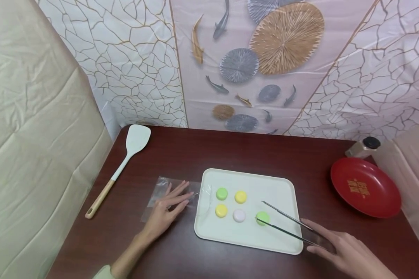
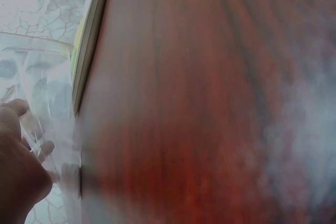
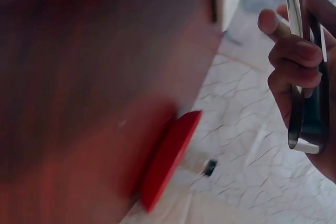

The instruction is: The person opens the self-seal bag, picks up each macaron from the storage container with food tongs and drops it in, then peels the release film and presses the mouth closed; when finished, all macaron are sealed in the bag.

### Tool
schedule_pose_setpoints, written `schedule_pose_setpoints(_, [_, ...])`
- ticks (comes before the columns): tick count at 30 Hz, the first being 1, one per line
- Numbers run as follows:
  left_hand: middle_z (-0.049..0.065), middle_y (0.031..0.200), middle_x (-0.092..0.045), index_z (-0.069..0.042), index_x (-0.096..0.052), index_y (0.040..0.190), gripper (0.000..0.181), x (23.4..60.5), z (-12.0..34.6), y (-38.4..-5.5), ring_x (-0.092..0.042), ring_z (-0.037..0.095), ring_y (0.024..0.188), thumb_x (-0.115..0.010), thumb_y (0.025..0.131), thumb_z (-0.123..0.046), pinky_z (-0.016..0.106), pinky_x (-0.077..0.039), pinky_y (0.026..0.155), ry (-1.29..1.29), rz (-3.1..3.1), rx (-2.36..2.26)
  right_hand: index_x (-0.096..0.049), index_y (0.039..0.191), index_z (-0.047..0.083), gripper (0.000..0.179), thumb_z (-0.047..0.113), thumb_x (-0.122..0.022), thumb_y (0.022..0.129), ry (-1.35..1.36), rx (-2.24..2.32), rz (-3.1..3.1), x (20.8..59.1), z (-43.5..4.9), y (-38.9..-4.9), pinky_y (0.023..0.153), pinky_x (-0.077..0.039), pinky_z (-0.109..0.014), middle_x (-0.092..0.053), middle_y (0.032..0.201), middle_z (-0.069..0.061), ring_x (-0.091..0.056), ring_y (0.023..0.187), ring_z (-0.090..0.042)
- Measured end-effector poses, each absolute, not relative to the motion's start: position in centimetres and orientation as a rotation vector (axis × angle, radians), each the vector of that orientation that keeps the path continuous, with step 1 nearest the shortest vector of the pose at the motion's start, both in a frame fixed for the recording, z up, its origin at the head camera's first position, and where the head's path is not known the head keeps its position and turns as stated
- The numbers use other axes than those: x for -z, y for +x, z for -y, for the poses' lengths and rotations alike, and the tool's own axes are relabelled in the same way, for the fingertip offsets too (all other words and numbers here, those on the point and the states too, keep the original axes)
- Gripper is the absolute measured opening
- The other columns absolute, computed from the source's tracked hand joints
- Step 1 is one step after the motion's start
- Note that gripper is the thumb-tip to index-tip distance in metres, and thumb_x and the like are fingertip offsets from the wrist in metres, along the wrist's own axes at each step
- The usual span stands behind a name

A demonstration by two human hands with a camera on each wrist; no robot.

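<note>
My right hand (image 1: 345,248) grips metal tongs (image 3: 295,98) by the handle, fingers curled round both arms. The tongs' arms stand apart over the white tray (image 1: 279,186). One tip overlaps a green macaron (image 1: 263,218) in the head view; the other lies beyond it. Left of that macaron are a lilac one (image 1: 239,215), two yellow ones (image 1: 240,197) and another green one (image 1: 221,193). My left hand (image 1: 167,209) holds a clear plastic bag (image 1: 157,195) at its mouth, which overlaps the tray's left edge. In the left wrist view, thumb and fingers show around the thin film.
A white spatula (image 1: 134,141) with a wooden handle lies at the table's left. At the right, a red plate (image 1: 377,190) sits near the table edge, with a black-capped jar (image 1: 363,148) behind it. Patterned cloth (image 1: 143,58) hangs behind the table.
</note>
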State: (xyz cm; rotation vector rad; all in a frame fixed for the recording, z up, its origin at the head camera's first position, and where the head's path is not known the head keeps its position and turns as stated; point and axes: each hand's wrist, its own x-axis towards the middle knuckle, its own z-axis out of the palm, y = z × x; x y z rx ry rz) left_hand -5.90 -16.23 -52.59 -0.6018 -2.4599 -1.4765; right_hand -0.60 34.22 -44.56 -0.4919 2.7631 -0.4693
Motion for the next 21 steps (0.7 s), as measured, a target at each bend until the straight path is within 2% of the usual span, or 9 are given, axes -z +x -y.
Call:
schedule_pose_setpoints(4, [0.022, 0.155, -0.063, -0.009, -0.078, 0.137, 0.034, 52.8, 16.1, -6.0, -0.054, 0.040, 0.152, -0.075, 0.103, -0.007, 0.064, -0.022, 0.134, -0.585, 2.441, 1.488, -0.066, 0.143, 0.009, 0.059, 0.043, -0.083, 0.098, -0.458, 0.527, -2.677, 45.4, -35.5, -0.2, 0.059, -0.044, -0.022, -0.054, 0.080, 0.020, -0.048, 0.071, 0.006])
schedule_pose_setpoints(6, [0.023, 0.154, -0.063, -0.010, -0.077, 0.139, 0.035, 53.2, 16.3, -6.1, -0.054, 0.038, 0.152, -0.075, 0.104, -0.009, 0.060, -0.022, 0.136, -0.605, 2.412, 1.478, -0.067, 0.138, 0.009, 0.055, 0.042, -0.084, 0.098, -0.440, 0.544, -2.663, 45.8, -35.7, -0.1, 0.058, -0.041, -0.021, -0.051, 0.077, 0.019, -0.046, 0.068, 0.005])
schedule_pose_setpoints(10, [0.024, 0.153, -0.064, -0.014, -0.077, 0.140, 0.037, 53.6, 16.5, -6.3, -0.056, 0.032, 0.152, -0.076, 0.103, -0.012, 0.045, -0.020, 0.140, -0.654, 2.371, 1.450, -0.069, 0.135, 0.008, 0.054, 0.043, -0.084, 0.097, -0.438, 0.515, -2.666, 46.3, -35.9, -0.1, 0.059, -0.043, -0.022, -0.054, 0.078, 0.020, -0.047, 0.069, 0.006])
schedule_pose_setpoints(12, [0.024, 0.154, -0.063, -0.013, -0.076, 0.141, 0.037, 53.9, 16.7, -6.4, -0.055, 0.031, 0.152, -0.076, 0.104, -0.012, 0.041, -0.019, 0.140, -0.681, 2.360, 1.434, -0.071, 0.136, 0.007, 0.056, 0.044, -0.084, 0.096, -0.453, 0.496, -2.673, 46.5, -35.8, -0.3, 0.061, -0.048, -0.022, -0.062, 0.085, 0.019, -0.049, 0.073, 0.006])
schedule_pose_setpoints(15, [0.024, 0.157, -0.061, -0.011, -0.076, 0.141, 0.038, 53.2, 16.7, -6.3, -0.054, 0.036, 0.153, -0.076, 0.103, -0.010, 0.047, -0.018, 0.139, -0.659, 2.405, 1.450, -0.073, 0.138, 0.005, 0.059, 0.045, -0.084, 0.097, -0.480, 0.477, -2.678, 46.9, -35.8, -0.5, 0.067, -0.057, -0.022, -0.075, 0.102, 0.010, -0.056, 0.080, 0.005])
schedule_pose_setpoints(17, [0.022, 0.159, -0.060, -0.009, -0.076, 0.141, 0.038, 53.0, 16.7, -6.3, -0.052, 0.038, 0.153, -0.076, 0.103, -0.009, 0.053, -0.019, 0.138, -0.644, 2.441, 1.457, -0.074, 0.139, 0.005, 0.059, 0.046, -0.083, 0.098, -0.481, 0.479, -2.668, 47.0, -35.9, -0.6, 0.070, -0.061, -0.023, -0.079, 0.113, 0.003, -0.058, 0.083, 0.004])
schedule_pose_setpoints(21, [0.023, 0.160, -0.058, -0.006, -0.076, 0.140, 0.037, 52.3, 16.5, -6.0, -0.051, 0.041, 0.154, -0.077, 0.103, -0.009, 0.064, -0.020, 0.134, -0.594, 2.518, 1.460, -0.074, 0.139, 0.004, 0.058, 0.043, -0.083, 0.098, -0.528, 0.501, -2.682, 46.8, -35.9, -0.6, 0.073, -0.064, -0.024, -0.081, 0.119, -0.003, -0.061, 0.084, 0.005])
